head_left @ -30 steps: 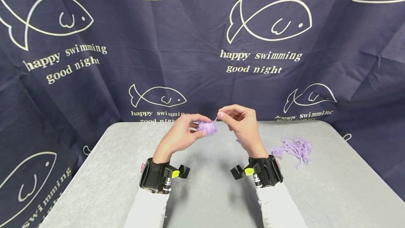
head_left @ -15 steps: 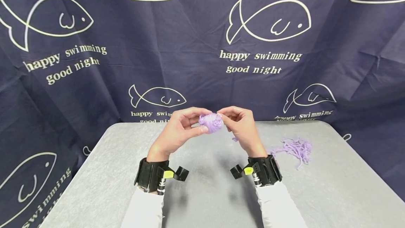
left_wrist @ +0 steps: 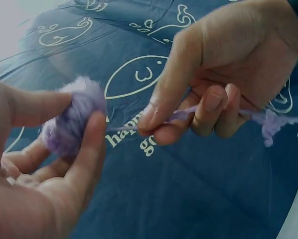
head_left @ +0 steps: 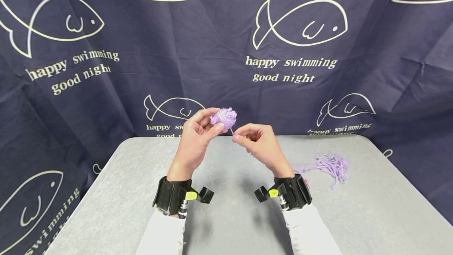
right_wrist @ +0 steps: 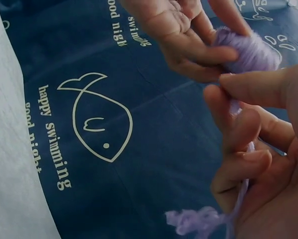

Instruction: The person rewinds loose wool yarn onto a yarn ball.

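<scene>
A small wound ball of purple yarn [head_left: 225, 118] is held above the table's far edge by my left hand [head_left: 192, 141], thumb on one side and fingers on the other. From the ball a taut strand [left_wrist: 121, 129] runs to my right hand [head_left: 260, 143], which pinches it between thumb and index finger. In the right wrist view the strand continues past the curled fingers, and a knotted clump of yarn [right_wrist: 196, 220] dangles below them. The ball [right_wrist: 251, 50] shows its wound strands in that view.
On the grey table [head_left: 382, 207], right of my right wrist, lies a loose tangle of purple yarn [head_left: 332, 166]. A dark blue curtain [head_left: 226, 50] printed with fish hangs behind the table. Each wrist wears a black camera strap [head_left: 173, 196].
The left hand has raised the ball and turned it, shifting it left over the last half second. My right hand has moved slightly left and down, with a short strand now stretched between them.
</scene>
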`<state>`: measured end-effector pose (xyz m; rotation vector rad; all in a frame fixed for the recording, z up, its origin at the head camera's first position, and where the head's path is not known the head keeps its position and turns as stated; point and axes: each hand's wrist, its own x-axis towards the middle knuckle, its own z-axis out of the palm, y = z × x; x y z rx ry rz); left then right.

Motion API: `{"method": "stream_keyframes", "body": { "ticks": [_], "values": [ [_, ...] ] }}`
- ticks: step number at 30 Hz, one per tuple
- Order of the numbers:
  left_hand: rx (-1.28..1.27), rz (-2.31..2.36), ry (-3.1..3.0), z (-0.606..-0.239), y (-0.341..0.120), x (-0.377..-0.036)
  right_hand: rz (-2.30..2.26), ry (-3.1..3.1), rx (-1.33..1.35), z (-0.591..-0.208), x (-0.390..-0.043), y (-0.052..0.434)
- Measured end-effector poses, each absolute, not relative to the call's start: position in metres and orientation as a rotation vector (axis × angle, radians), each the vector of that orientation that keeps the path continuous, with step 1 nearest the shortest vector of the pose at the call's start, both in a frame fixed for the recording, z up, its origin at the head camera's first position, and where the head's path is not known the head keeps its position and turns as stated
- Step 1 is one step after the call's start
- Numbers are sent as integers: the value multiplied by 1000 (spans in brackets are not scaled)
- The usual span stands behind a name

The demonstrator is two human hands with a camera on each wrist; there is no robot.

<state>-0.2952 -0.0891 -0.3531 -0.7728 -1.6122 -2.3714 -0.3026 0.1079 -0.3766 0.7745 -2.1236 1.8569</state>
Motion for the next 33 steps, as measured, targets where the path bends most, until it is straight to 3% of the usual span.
{"method": "stream_keyframes", "body": {
  "ticks": [8,14,26,33],
  "values": [
    [-637,-1751,-1951,-360,-87,-302,1723,-2193,822,-375,-300,106],
    [-640,-1537,-2205,-363,-89,-302,1792,-2090,792,-374,-299,110],
    [-973,-1326,-2547,-362,-98,-298,1895,-1893,685,-373,-302,116],
    [-1240,-1509,-2541,-361,-102,-297,1914,-1868,655,-371,-301,118]
  ]
}}
